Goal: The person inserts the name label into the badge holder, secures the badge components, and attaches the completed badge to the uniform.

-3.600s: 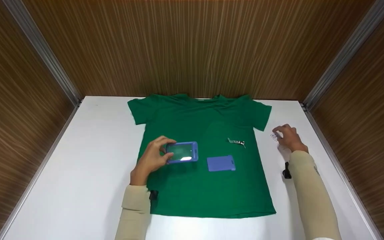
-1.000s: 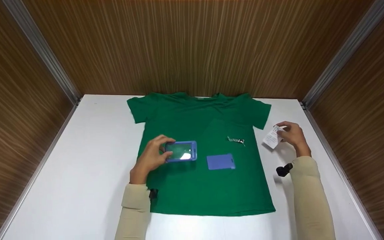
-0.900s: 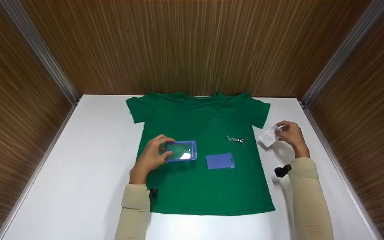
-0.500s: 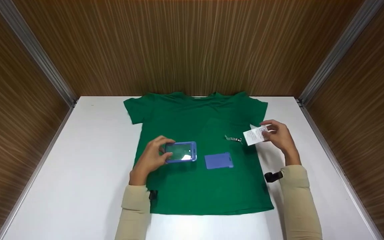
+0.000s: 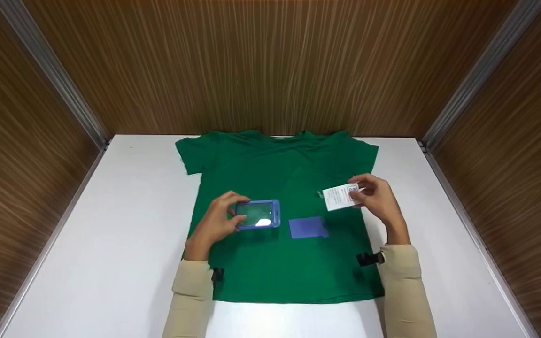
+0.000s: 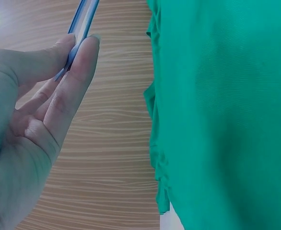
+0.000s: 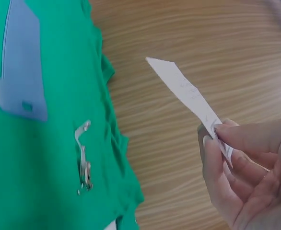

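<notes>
In the head view my left hand (image 5: 221, 217) pinches the left end of a blue-framed badge holder (image 5: 257, 214) with a clear window, held above the shirt. The left wrist view shows that holder (image 6: 81, 29) edge-on between thumb and fingers. My right hand (image 5: 377, 199) pinches a white printed card (image 5: 340, 196) by its right end, over the shirt's right side; the right wrist view has the card (image 7: 183, 86) slanting up from the fingertips. A flat blue cover piece (image 5: 307, 227) with a slot lies on the shirt between the hands. A metal badge clip (image 7: 85, 163) with a strap lies near it, mostly hidden by the card in the head view.
A green T-shirt (image 5: 270, 277) is spread flat on the white table (image 5: 139, 211). Wood-grain panels (image 5: 270, 65) close in the back and both sides, joined by metal corner strips. A small black camera (image 5: 368, 258) sticks out from the right wrist.
My right hand has picked up the card from the table at the right and carried it left over the shirt, covering most of the clip. The left hand with the holder stays nearly still.
</notes>
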Action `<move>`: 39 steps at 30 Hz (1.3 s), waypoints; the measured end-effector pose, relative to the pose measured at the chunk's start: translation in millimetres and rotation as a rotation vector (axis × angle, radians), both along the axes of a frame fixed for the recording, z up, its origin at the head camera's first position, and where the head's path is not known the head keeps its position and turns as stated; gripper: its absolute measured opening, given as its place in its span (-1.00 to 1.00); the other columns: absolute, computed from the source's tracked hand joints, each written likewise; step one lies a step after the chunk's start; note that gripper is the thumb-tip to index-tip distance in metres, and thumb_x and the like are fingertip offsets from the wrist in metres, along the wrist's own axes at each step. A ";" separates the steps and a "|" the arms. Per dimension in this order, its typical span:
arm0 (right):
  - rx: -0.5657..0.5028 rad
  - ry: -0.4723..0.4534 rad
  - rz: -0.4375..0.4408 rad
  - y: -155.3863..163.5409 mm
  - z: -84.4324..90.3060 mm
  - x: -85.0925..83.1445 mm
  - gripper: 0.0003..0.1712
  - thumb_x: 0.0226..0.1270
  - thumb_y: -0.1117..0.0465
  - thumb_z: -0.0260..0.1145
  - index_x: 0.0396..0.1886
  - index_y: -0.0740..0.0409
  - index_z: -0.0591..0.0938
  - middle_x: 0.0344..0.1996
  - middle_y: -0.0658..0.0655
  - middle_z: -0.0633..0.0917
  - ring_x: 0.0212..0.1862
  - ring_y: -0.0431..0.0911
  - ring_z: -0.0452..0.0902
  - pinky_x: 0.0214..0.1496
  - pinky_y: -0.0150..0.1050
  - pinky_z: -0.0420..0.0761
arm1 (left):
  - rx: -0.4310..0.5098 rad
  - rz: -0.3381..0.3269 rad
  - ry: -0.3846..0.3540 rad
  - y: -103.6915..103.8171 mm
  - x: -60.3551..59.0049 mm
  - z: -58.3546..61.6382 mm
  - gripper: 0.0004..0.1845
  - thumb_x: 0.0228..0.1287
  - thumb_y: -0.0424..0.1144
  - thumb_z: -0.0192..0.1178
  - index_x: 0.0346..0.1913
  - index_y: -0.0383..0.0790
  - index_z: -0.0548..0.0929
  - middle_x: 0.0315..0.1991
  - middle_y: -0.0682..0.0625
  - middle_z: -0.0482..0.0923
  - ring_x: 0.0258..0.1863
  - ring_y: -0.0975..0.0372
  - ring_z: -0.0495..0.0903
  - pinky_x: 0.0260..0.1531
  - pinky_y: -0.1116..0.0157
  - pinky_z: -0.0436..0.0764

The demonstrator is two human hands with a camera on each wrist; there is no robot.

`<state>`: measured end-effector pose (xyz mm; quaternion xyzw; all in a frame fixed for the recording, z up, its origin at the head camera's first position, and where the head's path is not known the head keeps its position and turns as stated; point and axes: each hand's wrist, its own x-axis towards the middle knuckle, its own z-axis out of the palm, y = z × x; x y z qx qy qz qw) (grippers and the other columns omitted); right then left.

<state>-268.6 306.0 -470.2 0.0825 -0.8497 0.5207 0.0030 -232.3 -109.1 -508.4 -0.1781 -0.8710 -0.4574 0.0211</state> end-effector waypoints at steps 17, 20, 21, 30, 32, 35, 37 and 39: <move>0.064 0.113 0.014 -40.2 17.9 25.8 -0.68 0.41 0.47 0.32 0.13 0.37 0.67 0.01 0.45 0.70 -0.18 0.20 0.69 -0.28 -0.19 0.80 | 0.001 -0.017 0.011 4.7 1.9 -0.9 -0.62 0.31 -0.43 0.38 0.18 -0.18 0.69 0.05 -0.12 0.63 -0.24 0.16 0.58 -0.35 0.34 0.70; 0.046 0.121 0.009 -48.2 27.1 33.4 -0.69 0.39 0.50 0.32 0.10 0.42 0.67 -0.02 0.47 0.71 -0.19 0.23 0.69 -0.29 -0.18 0.80 | -0.002 -0.016 0.014 5.8 2.1 -1.4 -0.62 0.32 -0.41 0.37 0.18 -0.17 0.69 0.05 -0.08 0.63 -0.22 0.16 0.59 -0.33 0.33 0.71; 0.036 0.125 0.009 -50.6 29.9 35.5 -0.69 0.38 0.50 0.32 0.09 0.42 0.67 -0.03 0.47 0.71 -0.20 0.22 0.69 -0.30 -0.21 0.80 | -0.001 -0.016 0.016 6.1 2.1 -1.5 -0.62 0.33 -0.41 0.37 0.18 -0.17 0.69 0.05 -0.08 0.63 -0.22 0.16 0.59 -0.31 0.32 0.71; -0.012 0.142 0.004 -61.7 31.9 37.5 -0.73 0.38 0.50 0.32 0.05 0.42 0.67 -0.01 0.45 0.71 -0.18 0.23 0.69 -0.31 -0.38 0.75 | 0.008 -0.014 0.008 8.7 1.5 -0.9 -0.61 0.33 -0.42 0.36 0.20 -0.18 0.68 0.07 -0.09 0.62 -0.22 0.15 0.59 -0.36 0.35 0.69; -0.020 0.144 0.002 -62.0 27.0 35.1 -0.73 0.37 0.49 0.34 0.05 0.41 0.67 -0.02 0.43 0.72 -0.17 0.21 0.69 -0.31 -0.39 0.74 | 0.012 -0.014 0.005 9.1 1.5 -0.9 -0.61 0.34 -0.42 0.36 0.20 -0.18 0.68 0.08 -0.10 0.61 -0.22 0.15 0.59 -0.38 0.37 0.68; -0.031 0.155 0.000 -60.7 14.8 28.4 -0.73 0.35 0.47 0.38 0.03 0.36 0.68 -0.03 0.39 0.74 -0.17 0.16 0.70 -0.30 -0.43 0.73 | 0.016 -0.013 0.005 9.5 1.8 -1.0 -0.61 0.33 -0.42 0.36 0.20 -0.18 0.67 0.08 -0.15 0.61 -0.22 0.14 0.59 -0.38 0.37 0.69; -0.035 0.165 -0.002 -59.5 6.2 23.6 -0.74 0.34 0.45 0.40 0.01 0.31 0.69 -0.04 0.35 0.75 -0.17 0.11 0.71 -0.29 -0.44 0.72 | 0.022 -0.017 0.006 10.1 1.8 -0.9 -0.61 0.34 -0.43 0.36 0.20 -0.19 0.67 0.09 -0.19 0.61 -0.23 0.13 0.59 -0.39 0.38 0.69; -0.035 0.171 -0.001 -59.9 1.1 21.1 -0.75 0.34 0.44 0.41 0.00 0.28 0.69 -0.05 0.33 0.76 -0.18 0.07 0.71 -0.29 -0.46 0.71 | 0.029 -0.023 0.008 11.0 2.0 -0.5 -0.61 0.33 -0.44 0.36 0.20 -0.20 0.67 0.09 -0.21 0.60 -0.24 0.13 0.59 -0.41 0.38 0.70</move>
